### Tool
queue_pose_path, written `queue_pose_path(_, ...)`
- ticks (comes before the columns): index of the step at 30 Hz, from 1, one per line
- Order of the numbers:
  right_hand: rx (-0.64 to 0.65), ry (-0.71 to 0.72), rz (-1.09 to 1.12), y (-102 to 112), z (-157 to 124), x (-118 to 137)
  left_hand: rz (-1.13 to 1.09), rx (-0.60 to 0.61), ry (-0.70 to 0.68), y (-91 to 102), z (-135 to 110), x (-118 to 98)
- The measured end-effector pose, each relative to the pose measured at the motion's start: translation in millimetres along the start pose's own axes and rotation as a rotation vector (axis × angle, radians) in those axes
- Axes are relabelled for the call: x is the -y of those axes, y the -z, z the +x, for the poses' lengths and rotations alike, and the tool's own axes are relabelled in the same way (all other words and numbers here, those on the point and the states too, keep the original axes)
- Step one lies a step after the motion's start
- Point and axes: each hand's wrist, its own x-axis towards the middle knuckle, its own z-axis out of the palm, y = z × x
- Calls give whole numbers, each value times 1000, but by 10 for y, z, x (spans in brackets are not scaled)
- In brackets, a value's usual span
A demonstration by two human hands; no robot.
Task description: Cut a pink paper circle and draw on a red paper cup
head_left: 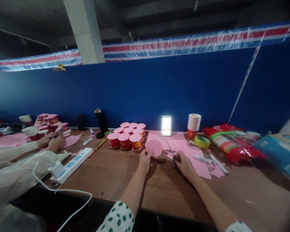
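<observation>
Matt pink paper (174,143) on smooth wooden table (116,174).

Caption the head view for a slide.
Left hand holds a pink disc; right hand holds scissors, beside pink-topped red cups on a wooden table.

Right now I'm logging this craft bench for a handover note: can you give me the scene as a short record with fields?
Left hand: fingers grip a pink disc at its edge
Right hand: holds scissors, blades pointing away
Under the hands: pink paper on a wooden table
Behind: pink-topped red cups in a cluster; stack of paper cups; tape roll
Left side: co-worker's hands; power strip
</observation>
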Motion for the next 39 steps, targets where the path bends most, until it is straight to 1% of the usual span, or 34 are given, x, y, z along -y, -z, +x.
queue_pose_path(4,-25,-29,3,8,6,0,11,8,-9,13,-1,16)
queue_pose_path(9,-22,-32,25,1,28,-9,20,20,1,31,11,40)
queue_pose_path(15,19,-49,81,-19,14,-6,9,19,5,30,29,46)
queue_pose_path(22,3,-89,124,10,12,35,6,7,7,30,29,45)
queue_pose_path(30,119,-147,251,-20,-26,57,-1,-4,15,28,36,35)
queue_pose_path(36,72,-187,275,-11,6,26,-2,-4,15,35,43,51)
queue_pose_path(39,83,-180,295,-19,18,13,-4,-2,11,40,48,57)
